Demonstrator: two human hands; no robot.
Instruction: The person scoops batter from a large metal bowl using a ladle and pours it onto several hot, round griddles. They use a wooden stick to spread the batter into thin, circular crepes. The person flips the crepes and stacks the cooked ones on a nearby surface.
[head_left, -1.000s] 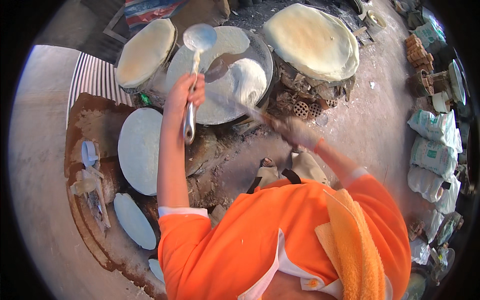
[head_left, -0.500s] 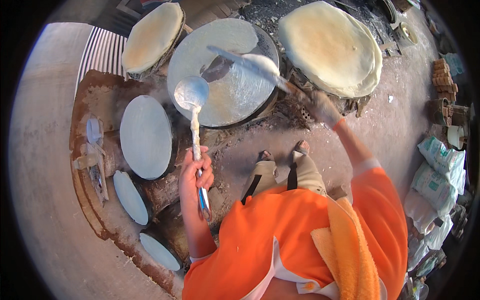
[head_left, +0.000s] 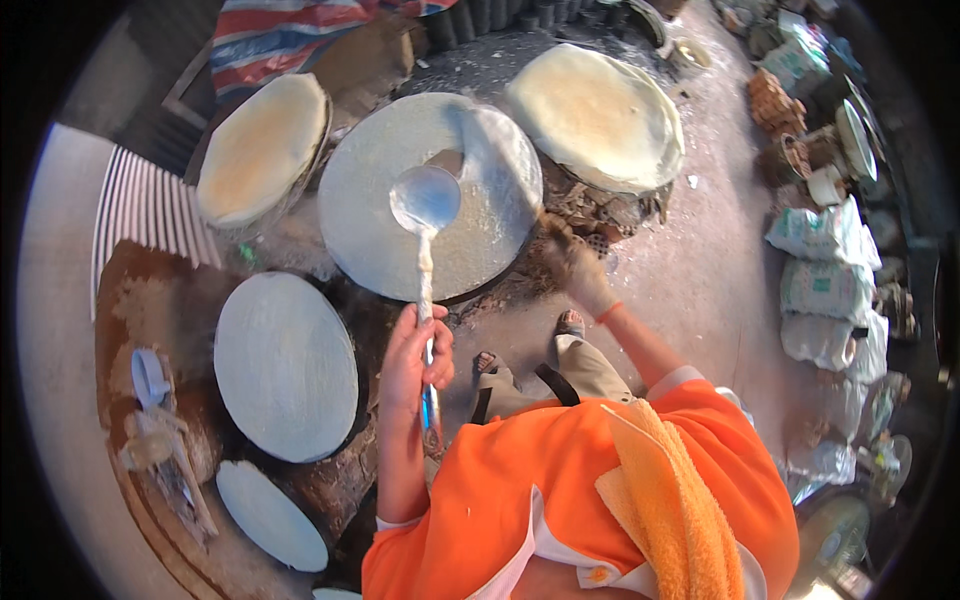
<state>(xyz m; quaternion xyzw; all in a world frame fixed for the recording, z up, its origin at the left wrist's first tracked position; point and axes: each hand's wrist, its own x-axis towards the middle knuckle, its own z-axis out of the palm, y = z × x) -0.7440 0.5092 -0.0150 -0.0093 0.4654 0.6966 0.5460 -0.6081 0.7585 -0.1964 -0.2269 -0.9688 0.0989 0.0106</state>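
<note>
My left hand is closed round the handle of a metal ladle, whose batter-smeared neck leads to a round bowl over the big round griddle. White batter coats most of that griddle, and a small darker patch shows behind the ladle. Beside the griddle's right edge, my right hand is blurred but still closed on a long-bladed spatula. Its blade is smeared by motion, slanting up and left across the batter. Batter residue whitens this hand.
Stacks of thin pale pancakes stand behind right and behind left. More white-coated griddles sit at the left by a brown ledge with a white cup. Filled sacks line the right side.
The view has shifted. My right hand has come closer to the griddle, and the spatula blade has swung from pointing left to pointing more away. Batter covers more of the right edge.
</note>
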